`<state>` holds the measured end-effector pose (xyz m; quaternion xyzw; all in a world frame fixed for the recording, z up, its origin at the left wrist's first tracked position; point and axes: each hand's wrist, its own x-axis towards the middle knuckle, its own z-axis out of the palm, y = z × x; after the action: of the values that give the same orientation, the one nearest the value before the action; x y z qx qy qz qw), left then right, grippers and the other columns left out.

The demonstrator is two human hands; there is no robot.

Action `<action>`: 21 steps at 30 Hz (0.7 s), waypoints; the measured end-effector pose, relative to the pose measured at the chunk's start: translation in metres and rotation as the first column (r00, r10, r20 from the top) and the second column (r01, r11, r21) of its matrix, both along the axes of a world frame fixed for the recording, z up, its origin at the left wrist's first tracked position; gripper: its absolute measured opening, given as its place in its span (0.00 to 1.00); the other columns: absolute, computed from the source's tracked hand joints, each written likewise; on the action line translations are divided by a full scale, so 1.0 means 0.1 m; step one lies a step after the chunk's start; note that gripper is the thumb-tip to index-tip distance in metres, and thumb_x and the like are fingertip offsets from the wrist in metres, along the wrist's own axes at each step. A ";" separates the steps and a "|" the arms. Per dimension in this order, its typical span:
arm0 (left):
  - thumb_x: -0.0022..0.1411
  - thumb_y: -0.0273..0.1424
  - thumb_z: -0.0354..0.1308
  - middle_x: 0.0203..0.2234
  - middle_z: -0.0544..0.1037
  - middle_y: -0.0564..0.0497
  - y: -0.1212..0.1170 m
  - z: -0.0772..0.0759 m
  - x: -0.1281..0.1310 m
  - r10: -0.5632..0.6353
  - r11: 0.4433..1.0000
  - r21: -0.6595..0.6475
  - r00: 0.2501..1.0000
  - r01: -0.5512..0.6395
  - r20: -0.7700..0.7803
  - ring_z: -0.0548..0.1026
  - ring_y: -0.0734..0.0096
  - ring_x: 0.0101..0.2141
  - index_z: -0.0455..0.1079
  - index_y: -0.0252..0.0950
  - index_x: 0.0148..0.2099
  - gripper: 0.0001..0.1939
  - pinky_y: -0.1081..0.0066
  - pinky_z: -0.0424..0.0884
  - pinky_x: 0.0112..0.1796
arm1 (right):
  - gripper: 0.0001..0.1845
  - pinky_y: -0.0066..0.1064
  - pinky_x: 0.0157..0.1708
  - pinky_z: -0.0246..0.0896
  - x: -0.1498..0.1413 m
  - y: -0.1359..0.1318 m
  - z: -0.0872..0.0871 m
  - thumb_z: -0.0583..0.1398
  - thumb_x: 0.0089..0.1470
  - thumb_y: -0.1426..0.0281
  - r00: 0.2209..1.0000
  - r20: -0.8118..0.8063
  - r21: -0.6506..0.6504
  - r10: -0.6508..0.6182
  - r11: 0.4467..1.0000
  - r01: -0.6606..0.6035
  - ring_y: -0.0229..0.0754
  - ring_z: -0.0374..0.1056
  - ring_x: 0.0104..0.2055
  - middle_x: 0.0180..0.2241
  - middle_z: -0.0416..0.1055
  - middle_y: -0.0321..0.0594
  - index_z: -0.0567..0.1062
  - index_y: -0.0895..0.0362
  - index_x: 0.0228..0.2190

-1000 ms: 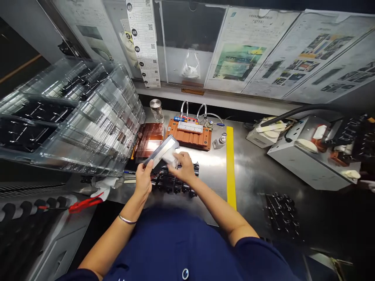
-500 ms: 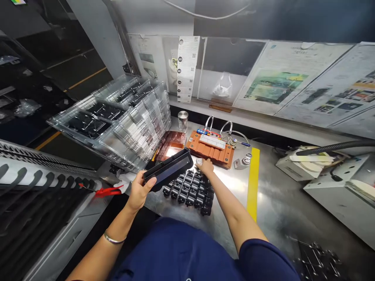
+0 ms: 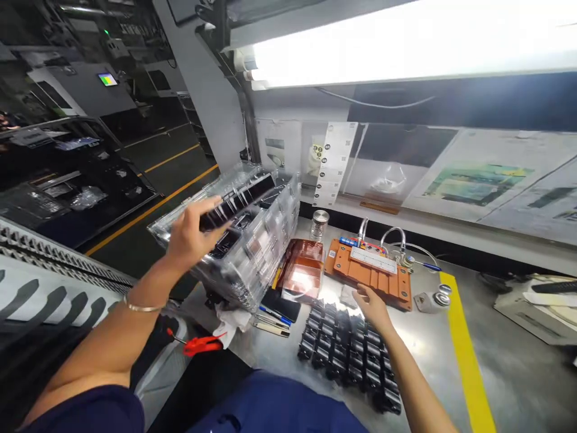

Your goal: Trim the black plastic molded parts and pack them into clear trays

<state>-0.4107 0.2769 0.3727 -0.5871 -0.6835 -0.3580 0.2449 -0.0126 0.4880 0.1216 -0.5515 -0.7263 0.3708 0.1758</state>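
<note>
Our left hand (image 3: pixel 192 234) pinches the long black part (image 3: pixel 241 201).
It points away over the clear trays (image 3: pixel 255 252); our right hand's (image 3: pixel 373 308) grip, we can't tell.

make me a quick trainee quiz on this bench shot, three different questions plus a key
1. What is the left hand holding, seen against the stack of clear trays?

2. Which of these is nearest the right hand?
A) pens
B) small white cloth
C) red-handled tool

3. True or false: the clear jar has its metal lid on.

Key:
1. A long black part.
2. B
3. True
</note>
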 end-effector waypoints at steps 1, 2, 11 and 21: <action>0.56 0.35 0.62 0.48 0.75 0.41 0.15 0.08 -0.26 0.146 0.988 -0.049 0.988 -0.144 0.057 0.73 0.56 0.49 0.61 0.37 0.52 0.23 0.57 0.69 0.50 | 0.28 0.37 0.37 0.69 -0.12 -0.08 0.06 0.56 0.48 0.58 0.999 -0.040 0.010 0.021 1.000 -0.020 0.46 0.73 0.34 0.38 0.76 0.50 0.74 0.64 0.46; 0.56 0.37 0.61 0.46 0.75 0.41 0.31 0.13 -0.52 0.268 0.959 -0.129 0.958 -0.254 0.105 0.74 0.55 0.48 0.61 0.36 0.52 0.23 0.57 0.68 0.49 | 0.27 0.37 0.35 0.69 -0.26 -0.17 0.15 0.56 0.48 0.57 0.995 -0.079 0.026 0.054 0.998 -0.052 0.46 0.73 0.33 0.37 0.76 0.49 0.74 0.63 0.45; 0.61 0.29 0.53 0.53 0.72 0.42 1.17 -0.09 -1.58 0.236 0.778 -0.621 0.961 -0.097 0.145 0.69 0.56 0.53 0.68 0.36 0.52 0.17 0.60 0.64 0.52 | 0.11 0.38 0.38 0.70 -1.70 -1.02 1.33 0.56 0.58 0.66 0.811 -0.161 0.653 0.563 0.676 -0.340 0.44 0.72 0.37 0.35 0.76 0.45 0.76 0.56 0.39; 0.66 0.30 0.48 0.55 0.70 0.41 -0.32 -0.76 -0.47 0.020 0.969 0.233 0.968 -0.080 0.249 0.66 0.62 0.57 0.61 0.37 0.58 0.19 0.57 0.62 0.57 | 0.14 0.36 0.30 0.63 -2.92 -1.42 1.88 0.54 0.56 0.70 0.482 0.277 0.805 0.831 0.073 -0.588 0.40 0.66 0.26 0.24 0.72 0.40 0.72 0.60 0.43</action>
<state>-0.4580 0.2448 0.2966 -0.4867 -0.6745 -0.5017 0.2375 -0.3045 0.3458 0.3094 0.0904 -0.9468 0.0832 0.2975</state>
